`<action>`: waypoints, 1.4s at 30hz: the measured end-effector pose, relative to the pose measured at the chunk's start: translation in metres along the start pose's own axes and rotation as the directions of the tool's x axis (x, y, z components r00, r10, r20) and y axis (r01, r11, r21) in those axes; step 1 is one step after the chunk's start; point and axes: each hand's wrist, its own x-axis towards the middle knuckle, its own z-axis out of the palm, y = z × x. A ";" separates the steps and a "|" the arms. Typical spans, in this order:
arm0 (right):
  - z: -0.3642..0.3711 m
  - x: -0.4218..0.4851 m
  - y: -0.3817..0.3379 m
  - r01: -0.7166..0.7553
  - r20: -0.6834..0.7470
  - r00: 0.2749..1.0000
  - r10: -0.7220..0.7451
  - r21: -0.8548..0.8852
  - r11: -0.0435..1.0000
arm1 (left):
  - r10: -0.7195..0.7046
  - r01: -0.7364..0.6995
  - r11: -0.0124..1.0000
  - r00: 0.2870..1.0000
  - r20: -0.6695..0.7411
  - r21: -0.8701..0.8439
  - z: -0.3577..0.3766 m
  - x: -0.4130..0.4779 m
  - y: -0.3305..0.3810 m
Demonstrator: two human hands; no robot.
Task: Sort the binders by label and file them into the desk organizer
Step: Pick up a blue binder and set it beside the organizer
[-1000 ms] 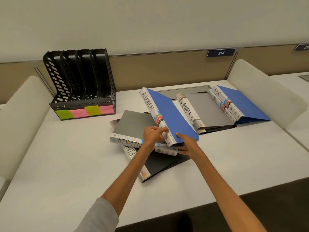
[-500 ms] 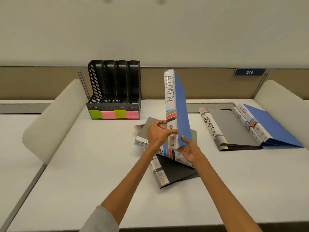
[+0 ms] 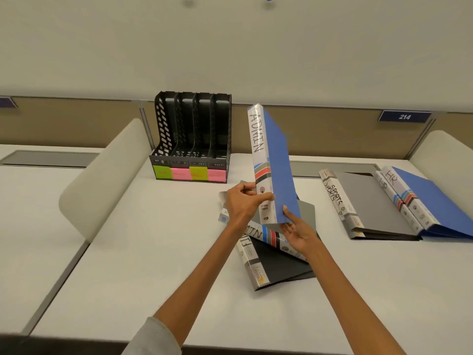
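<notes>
A blue binder (image 3: pixel 280 162) with "ADMIN" on its white spine stands almost upright above the pile. My left hand (image 3: pixel 242 203) grips its spine near the bottom. My right hand (image 3: pixel 297 233) holds its lower blue cover from underneath. Below them lies a pile of binders (image 3: pixel 279 262), grey and black, one spine reading "ADMIN". The black desk organizer (image 3: pixel 192 139) with several slots stands at the back left, with green and pink labels on its front. To the right lie a grey "SPORTS" binder (image 3: pixel 368 203) and blue "HR" binders (image 3: pixel 419 201).
The white desk (image 3: pixel 153 252) ends at its front edge near me. Rounded beige dividers (image 3: pixel 102 172) flank it left and right. A tan partition with a "214" plate (image 3: pixel 404 116) runs along the back. A neighbouring desk lies to the left.
The blue ADMIN binder has been lifted off the pile and tipped from slanted to nearly upright, both hands staying on its lower end. The camera view has turned left.
</notes>
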 end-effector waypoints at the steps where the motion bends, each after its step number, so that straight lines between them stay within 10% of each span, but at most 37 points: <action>1: 0.000 0.003 -0.001 0.014 0.009 1.000 -0.014 0.002 1.000 | -0.015 0.015 0.999 1.000 -0.003 -0.038 -0.004 0.003 0.000; 8: -0.006 0.025 -0.014 0.031 0.038 0.999 -0.035 0.097 0.995 | -0.102 0.073 0.956 0.991 -0.088 -0.285 -0.070 0.031 0.005; 28: 0.110 0.036 0.096 0.206 0.394 0.919 0.017 -0.517 0.831 | -0.258 0.145 0.902 0.937 -0.237 -0.408 -0.273 0.040 -0.082; 42: 0.130 0.034 0.210 0.144 0.150 0.987 -0.060 -0.644 0.752 | -0.345 0.311 0.916 0.933 -0.100 -0.251 -0.358 0.082 -0.156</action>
